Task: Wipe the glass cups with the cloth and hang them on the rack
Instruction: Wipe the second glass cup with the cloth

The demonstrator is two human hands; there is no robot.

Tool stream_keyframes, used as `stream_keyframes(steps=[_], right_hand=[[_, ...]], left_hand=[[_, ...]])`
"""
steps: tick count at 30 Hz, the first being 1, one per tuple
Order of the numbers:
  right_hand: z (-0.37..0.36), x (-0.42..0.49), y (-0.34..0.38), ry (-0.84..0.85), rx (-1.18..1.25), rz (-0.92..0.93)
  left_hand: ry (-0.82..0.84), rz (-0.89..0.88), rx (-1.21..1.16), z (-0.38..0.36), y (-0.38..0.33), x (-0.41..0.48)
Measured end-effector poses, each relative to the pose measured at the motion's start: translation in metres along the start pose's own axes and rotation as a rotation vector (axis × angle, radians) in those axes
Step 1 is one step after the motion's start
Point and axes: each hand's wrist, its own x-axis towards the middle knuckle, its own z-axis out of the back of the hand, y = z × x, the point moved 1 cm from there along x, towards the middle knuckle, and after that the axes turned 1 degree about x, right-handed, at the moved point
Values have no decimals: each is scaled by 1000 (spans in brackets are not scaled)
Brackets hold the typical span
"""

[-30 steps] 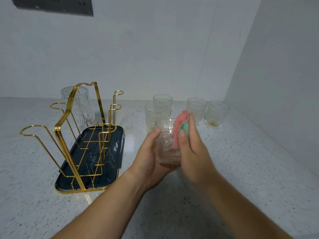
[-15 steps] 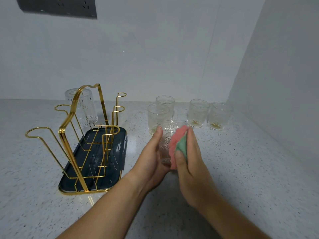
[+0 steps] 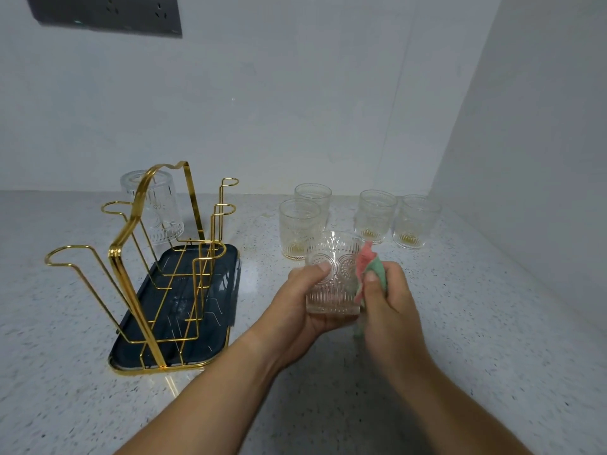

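My left hand [image 3: 297, 307] grips an embossed glass cup [image 3: 331, 274] upright above the counter, thumb across its front. My right hand [image 3: 389, 303] holds a pink and green cloth [image 3: 369, 269] against the cup's right side. A gold wire rack [image 3: 147, 257] on a dark tray [image 3: 226, 257] stands to the left. One cup [image 3: 154, 208] hangs upside down on the rack's far peg. Several more cups stand upright behind my hands, among them a near one [image 3: 297, 228] and a far right one [image 3: 415, 221].
The speckled counter [image 3: 492, 323] meets a white back wall and a side wall [image 3: 542, 159] at the right, close to the cups. A dark socket panel [image 3: 105, 11] is on the wall at the upper left.
The held cup has turned from tilted to upright. The cloth has slid from the cup's rim and front to its right side.
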Motion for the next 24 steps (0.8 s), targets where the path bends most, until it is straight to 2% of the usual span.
stream_keyframes(steps=[4, 8, 12, 17, 21, 24], right_hand=[[20, 27, 18, -84, 102, -75], [28, 54, 41, -97, -56, 77], [26, 56, 49, 150, -130, 124], [37, 46, 51, 347, -220, 183], [50, 49, 54, 615, -416, 202], [61, 51, 58, 704, -472, 229]], left_hand=[[-10, -26, 30, 1, -1, 0], [61, -13, 11, 1, 1, 0], [80, -28, 3, 2, 1, 0], [72, -30, -18, 4, -2, 1], [71, -8, -4, 6, -3, 0], [68, -5, -49, 7, -3, 1]])
